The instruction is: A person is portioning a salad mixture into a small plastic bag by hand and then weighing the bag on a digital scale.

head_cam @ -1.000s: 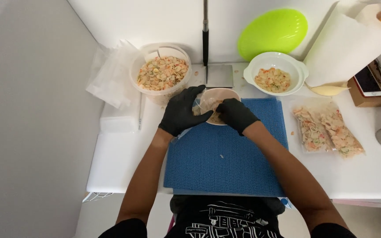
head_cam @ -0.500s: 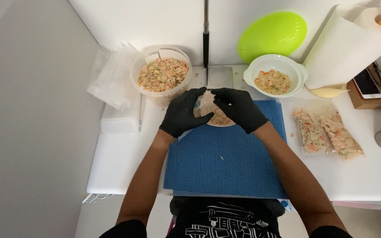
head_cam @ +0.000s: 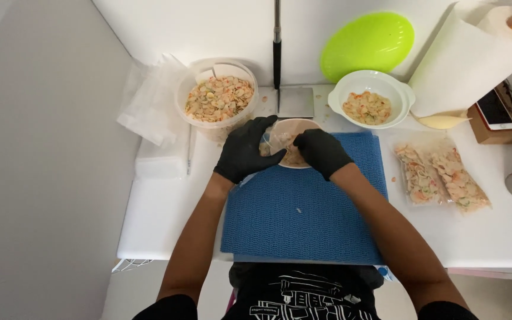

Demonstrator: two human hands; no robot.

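Reaching forward over a blue textured mat (head_cam: 303,219), both black-gloved hands meet at its far edge. The left hand (head_cam: 245,148) and the right hand (head_cam: 322,152) each close their fingers on a small clear plastic bag (head_cam: 284,137) partly filled with a pale chopped mix. The bag sits between the two hands, over a shallow round dish (head_cam: 294,161) whose rim shows just beneath it. The bag's long axis runs roughly left to right, from one hand to the other; which end is its mouth cannot be made out under the gloves.

Well to the right of the right hand, two filled clear bags (head_cam: 442,178) lie flat on the white table (head_cam: 155,219), side by side, their long axes running slightly slanted from near to far.

Just beyond the left hand stands a clear round tub (head_cam: 217,98) of the chopped mix, with a heap of clear plastic bags (head_cam: 146,109) to its left. Beyond the right hand and a little to its right sits a white bowl (head_cam: 371,106) holding a smaller portion of the mix. Straight beyond the held bag, a metal plate with an upright pole (head_cam: 277,53) stands at the wall. Farther right, a lime-green dish (head_cam: 367,44) leans against the wall beside a paper towel roll (head_cam: 469,59).
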